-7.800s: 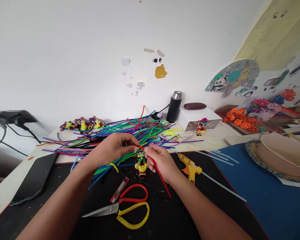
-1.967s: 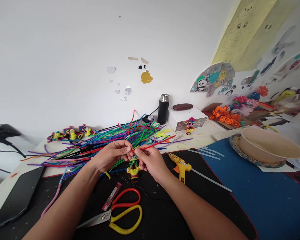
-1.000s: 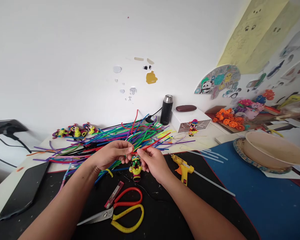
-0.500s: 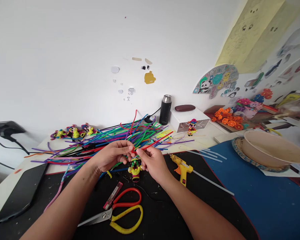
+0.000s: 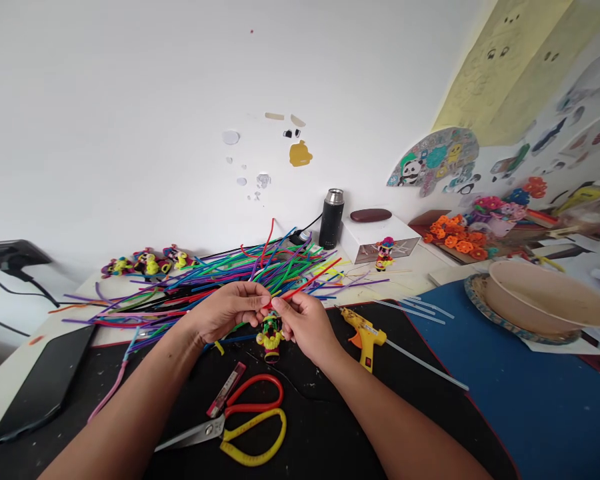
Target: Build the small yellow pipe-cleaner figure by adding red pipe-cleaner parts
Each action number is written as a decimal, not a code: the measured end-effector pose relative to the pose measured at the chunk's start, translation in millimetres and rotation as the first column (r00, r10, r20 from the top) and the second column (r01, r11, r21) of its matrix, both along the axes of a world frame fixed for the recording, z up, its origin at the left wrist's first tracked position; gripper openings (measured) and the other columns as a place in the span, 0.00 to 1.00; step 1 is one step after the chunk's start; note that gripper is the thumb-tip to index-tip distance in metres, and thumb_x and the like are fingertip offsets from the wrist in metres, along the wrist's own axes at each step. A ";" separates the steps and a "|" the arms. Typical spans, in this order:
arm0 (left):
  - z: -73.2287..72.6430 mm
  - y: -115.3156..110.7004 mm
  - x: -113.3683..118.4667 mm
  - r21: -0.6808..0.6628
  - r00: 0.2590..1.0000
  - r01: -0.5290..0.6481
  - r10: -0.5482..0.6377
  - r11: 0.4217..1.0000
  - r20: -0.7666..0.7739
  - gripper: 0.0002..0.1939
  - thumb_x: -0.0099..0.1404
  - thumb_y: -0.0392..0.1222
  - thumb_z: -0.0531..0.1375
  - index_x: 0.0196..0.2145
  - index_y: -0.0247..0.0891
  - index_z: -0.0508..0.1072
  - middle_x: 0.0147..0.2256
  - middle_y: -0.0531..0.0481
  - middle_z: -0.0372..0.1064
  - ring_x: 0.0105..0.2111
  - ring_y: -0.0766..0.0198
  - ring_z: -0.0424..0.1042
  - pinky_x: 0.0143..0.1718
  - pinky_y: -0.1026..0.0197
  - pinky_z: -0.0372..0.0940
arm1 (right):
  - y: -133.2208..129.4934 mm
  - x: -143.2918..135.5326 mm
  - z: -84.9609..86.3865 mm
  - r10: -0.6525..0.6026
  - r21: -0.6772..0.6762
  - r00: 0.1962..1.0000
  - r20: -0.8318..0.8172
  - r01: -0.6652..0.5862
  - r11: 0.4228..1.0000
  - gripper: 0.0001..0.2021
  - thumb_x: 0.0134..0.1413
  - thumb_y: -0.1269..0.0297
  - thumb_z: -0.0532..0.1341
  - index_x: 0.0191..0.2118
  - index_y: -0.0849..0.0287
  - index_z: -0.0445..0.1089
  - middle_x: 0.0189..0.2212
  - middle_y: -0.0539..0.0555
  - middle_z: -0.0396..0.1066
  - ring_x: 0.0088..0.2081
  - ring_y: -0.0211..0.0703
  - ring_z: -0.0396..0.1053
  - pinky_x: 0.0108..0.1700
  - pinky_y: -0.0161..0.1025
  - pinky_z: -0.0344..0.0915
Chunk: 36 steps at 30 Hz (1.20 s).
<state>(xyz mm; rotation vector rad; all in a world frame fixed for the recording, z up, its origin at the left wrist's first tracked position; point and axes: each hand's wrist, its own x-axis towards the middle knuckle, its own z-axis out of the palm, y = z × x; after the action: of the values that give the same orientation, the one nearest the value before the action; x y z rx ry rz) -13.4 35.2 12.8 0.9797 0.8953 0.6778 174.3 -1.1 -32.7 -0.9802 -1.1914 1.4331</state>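
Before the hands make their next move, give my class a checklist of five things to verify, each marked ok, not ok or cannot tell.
1. Red stem gripped on both sides: ok; the left hand and the right hand both pinch it.
2. Figure fully in view: not ok; the hands partly hide its top.
3. Scissors out of both hands: ok; they lie on the mat.
4. Glue gun cool: cannot tell; it lies beyond the right hand, glue stick in its back.
5. Loose stems sorted: not ok; they lie in a crossed, mixed-colour heap.
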 end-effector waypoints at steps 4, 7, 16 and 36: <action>-1.3 0.5 -0.3 0.008 1.000 0.006 -0.006 1.000 -0.005 0.17 0.51 0.44 0.80 0.31 0.31 0.82 0.26 0.47 0.77 0.23 0.70 0.73 0.25 0.70 0.70 | -0.3 0.6 2.4 0.005 -0.002 1.000 0.010 -0.005 1.000 0.24 0.52 0.38 0.69 0.32 0.56 0.70 0.15 0.42 0.61 0.17 0.36 0.59 0.19 0.33 0.54; -3.2 0.8 -1.3 0.033 1.000 0.022 -0.022 0.999 -0.003 0.15 0.53 0.43 0.79 0.31 0.32 0.81 0.26 0.48 0.76 0.22 0.69 0.72 0.25 0.69 0.68 | -0.5 0.5 1.6 0.004 -0.001 1.000 0.030 -0.004 1.000 0.24 0.53 0.38 0.69 0.31 0.56 0.69 0.15 0.43 0.61 0.17 0.35 0.59 0.19 0.32 0.55; -2.4 -0.9 3.3 0.139 1.000 0.014 -0.014 0.990 0.003 0.18 0.53 0.46 0.79 0.32 0.33 0.79 0.25 0.50 0.75 0.23 0.69 0.70 0.25 0.68 0.63 | -1.3 -0.4 1.0 0.042 -0.047 0.997 -0.061 -0.045 0.998 0.25 0.53 0.38 0.68 0.30 0.56 0.66 0.16 0.42 0.62 0.16 0.33 0.59 0.18 0.32 0.53; 5.2 -3.3 9.8 0.431 0.988 -0.033 0.095 0.902 -0.122 0.17 0.54 0.50 0.77 0.31 0.35 0.81 0.26 0.51 0.75 0.26 0.64 0.72 0.29 0.63 0.69 | 0.3 1.3 2.9 -0.058 -0.055 0.991 -0.119 0.052 0.997 0.23 0.53 0.40 0.70 0.34 0.57 0.71 0.15 0.41 0.60 0.16 0.33 0.57 0.19 0.32 0.56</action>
<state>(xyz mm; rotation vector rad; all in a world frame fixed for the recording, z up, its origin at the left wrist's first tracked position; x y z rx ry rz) -3.6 31.9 18.0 1.4099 0.9238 0.8936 175.6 -0.8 -29.8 -0.9408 -1.0369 1.4645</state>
